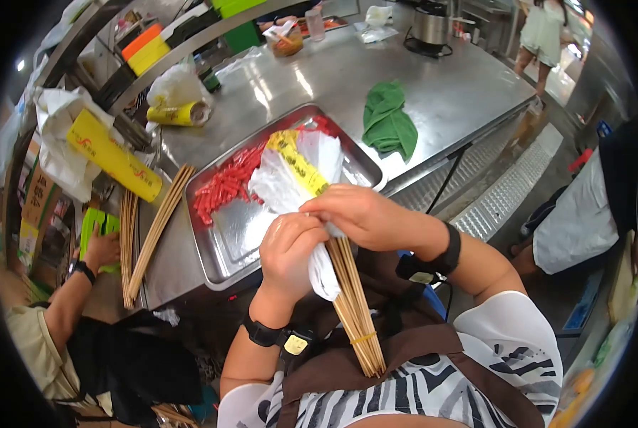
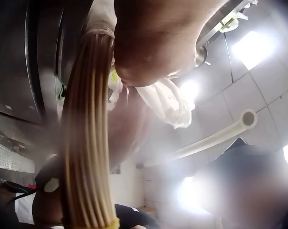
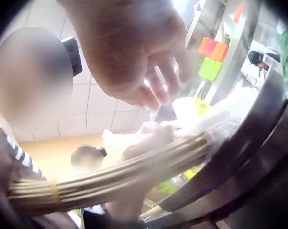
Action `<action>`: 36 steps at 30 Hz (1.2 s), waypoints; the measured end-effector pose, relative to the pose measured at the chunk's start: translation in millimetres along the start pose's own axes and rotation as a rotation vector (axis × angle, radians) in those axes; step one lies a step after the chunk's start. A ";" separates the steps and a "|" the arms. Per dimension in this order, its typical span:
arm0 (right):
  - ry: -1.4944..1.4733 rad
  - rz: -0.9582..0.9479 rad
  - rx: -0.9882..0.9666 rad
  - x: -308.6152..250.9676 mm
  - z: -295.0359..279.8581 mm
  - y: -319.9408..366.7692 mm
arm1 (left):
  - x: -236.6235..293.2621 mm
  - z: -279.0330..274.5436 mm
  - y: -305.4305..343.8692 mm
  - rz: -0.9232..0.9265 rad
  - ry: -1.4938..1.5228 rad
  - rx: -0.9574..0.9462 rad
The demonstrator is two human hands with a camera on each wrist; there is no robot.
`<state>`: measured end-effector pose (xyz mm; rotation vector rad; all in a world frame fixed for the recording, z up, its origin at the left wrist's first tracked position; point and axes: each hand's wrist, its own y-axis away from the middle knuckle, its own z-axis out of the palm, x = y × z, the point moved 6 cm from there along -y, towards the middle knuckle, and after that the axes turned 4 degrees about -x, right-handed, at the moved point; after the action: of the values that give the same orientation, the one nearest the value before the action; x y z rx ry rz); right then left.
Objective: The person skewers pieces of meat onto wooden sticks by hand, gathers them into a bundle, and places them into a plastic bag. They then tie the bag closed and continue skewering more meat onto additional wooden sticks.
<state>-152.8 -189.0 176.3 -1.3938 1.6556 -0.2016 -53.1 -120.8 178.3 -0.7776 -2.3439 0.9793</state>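
The left hand [image 1: 289, 250] and right hand [image 1: 362, 214] pinch a white plastic bag [image 1: 280, 184] with a yellow printed strip [image 1: 299, 165], wrapped around one end of a bundle of wooden skewers [image 1: 349, 282]. A yellow rubber band [image 1: 362, 339] circles their other end. The bag extends over a metal tray [image 1: 228, 250] holding small red pieces [image 1: 223, 189]; a green cloth [image 1: 390, 123] lies beside it.

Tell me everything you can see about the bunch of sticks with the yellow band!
The bunch of sticks is made of many long, thin, straight, light-brown sticks that look wooden. A yellow band goes around them near their lower end. Their upper end is tucked into a white plastic-looking bag, held by the left grip and right grip. The bunch slants down toward the person's brown apron; I can't tell whether it touches it.
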 end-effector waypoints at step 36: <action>-1.160 0.826 -0.346 -38.5 63.5 126.0 | 10.1 73.6 66.2 -1.008 1.504 -0.010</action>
<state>-196.9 -86.9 81.2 -0.6481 1.0969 1.1872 -84.8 -110.7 84.5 -0.0743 -1.0439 -0.1540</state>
